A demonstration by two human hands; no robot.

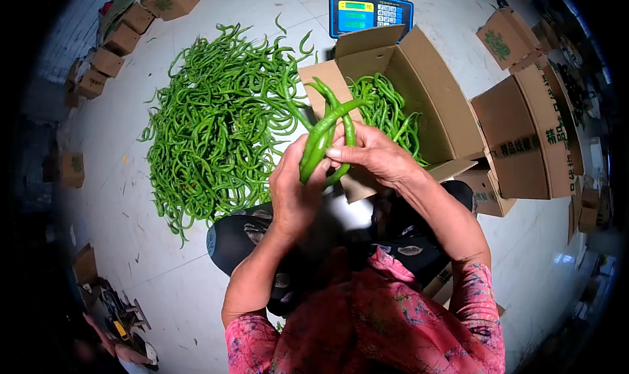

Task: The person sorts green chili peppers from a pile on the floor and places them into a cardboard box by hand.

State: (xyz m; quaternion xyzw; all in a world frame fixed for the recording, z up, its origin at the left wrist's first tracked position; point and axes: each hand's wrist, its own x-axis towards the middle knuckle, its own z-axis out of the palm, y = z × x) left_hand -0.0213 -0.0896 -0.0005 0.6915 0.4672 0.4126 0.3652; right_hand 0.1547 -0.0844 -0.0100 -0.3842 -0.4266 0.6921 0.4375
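Note:
Both my hands meet in front of my knees around a few long green chili peppers (316,148). My left hand (288,184) is closed around their lower ends. My right hand (370,152) pinches them from the other side, thumb laid across. The tips point up and away from me, crossing one another. Just beyond my right hand stands an open cardboard box (429,79) with more green chili peppers (382,109) inside. A wide heap of green chili peppers (216,125) covers the floor to the left of my hands.
A blue digital scale display (371,15) stands behind the box. Another open carton (524,135) is at the right, with a printed box (508,38) farther back. Several small cartons (122,38) line the far left. Part of another person (118,348) shows at lower left.

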